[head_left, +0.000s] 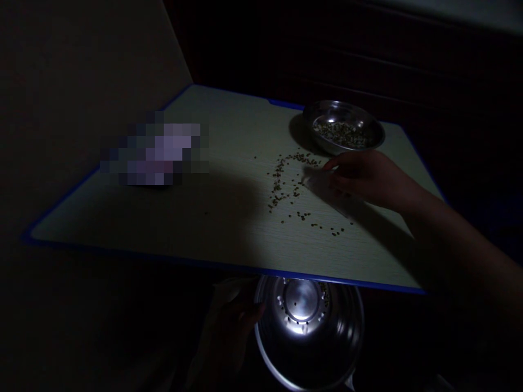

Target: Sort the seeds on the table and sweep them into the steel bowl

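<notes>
My right hand (pixel 359 175) is over the right part of the pale tabletop, fingers closed on a thin, pale flat piece (pixel 322 185); its exact kind is too dim to tell. Small dark seeds (pixel 278 185) lie scattered on the board in a loose ring to the left of that piece. Below the table's near edge, a deep shiny metal bowl (pixel 269 348) opens upward with a few seeds at its bottom. My left hand (pixel 241 321), dim and partly lost in shadow, grips that bowl's left rim.
A shallow metal bowl (pixel 347 109) with many seeds stands at the table's back right. The small table (pixel 229 125) has a blue edge. A pixelated object (pixel 163 152) lies at its left side, beside a wall (pixel 90 65). Lighting is very dim.
</notes>
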### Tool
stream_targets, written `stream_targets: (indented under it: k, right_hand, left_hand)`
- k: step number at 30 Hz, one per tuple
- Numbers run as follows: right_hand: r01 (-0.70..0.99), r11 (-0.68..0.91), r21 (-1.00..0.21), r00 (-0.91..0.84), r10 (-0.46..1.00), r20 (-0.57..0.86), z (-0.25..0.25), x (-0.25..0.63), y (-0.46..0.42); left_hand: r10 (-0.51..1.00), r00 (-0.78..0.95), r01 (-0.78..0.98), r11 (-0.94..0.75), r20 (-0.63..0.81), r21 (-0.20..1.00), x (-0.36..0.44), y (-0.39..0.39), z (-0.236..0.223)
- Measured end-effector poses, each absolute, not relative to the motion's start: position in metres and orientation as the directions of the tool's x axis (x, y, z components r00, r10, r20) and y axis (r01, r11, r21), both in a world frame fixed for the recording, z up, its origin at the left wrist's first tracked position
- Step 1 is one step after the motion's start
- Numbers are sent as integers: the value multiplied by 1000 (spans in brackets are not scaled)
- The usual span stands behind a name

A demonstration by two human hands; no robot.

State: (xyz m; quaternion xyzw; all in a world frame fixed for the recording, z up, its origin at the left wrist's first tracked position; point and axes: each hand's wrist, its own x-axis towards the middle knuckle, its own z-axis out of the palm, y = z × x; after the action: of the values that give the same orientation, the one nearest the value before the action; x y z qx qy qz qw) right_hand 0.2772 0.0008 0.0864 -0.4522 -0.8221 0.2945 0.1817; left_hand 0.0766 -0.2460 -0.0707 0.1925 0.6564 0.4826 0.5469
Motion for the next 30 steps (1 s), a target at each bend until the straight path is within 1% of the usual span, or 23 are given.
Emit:
stream_targets:
  k: [3,5,9,14,20,26,30]
  right_hand:
    - [676,384,-629,-501,865,-11,87,273,1]
    - [700,362,-616,-465,885,-7,87,270,2]
    - [732,367,-574,-430,902,30,86,264,1]
    - [732,343,-588,-433,901,-14,82,262,-2]
    - [826,286,-485,-311,950,31,79,284,9]
    - [860,180,-478,-179,983,49,77,311,22]
    - [875,120,-468,-106,993,55,76,326,28]
  left_hand:
    - [797,-279,-216,491,-535,844,74,-247,-70]
    - [808,-287,-193,478,-515,857,73,-248,-72]
    - [806,-310,-246,445,-505,861,75,-250,-77]
    - [800,-303,-250,458,-518,853,74,-249,-75]
    - [789,-329,-235,464,-519,854,74,-250,-76]
    - [793,-277,-283,472,-543,835,76,-247,-77]
    - [806,-291,-252,454,-515,855,76,-247,-74]
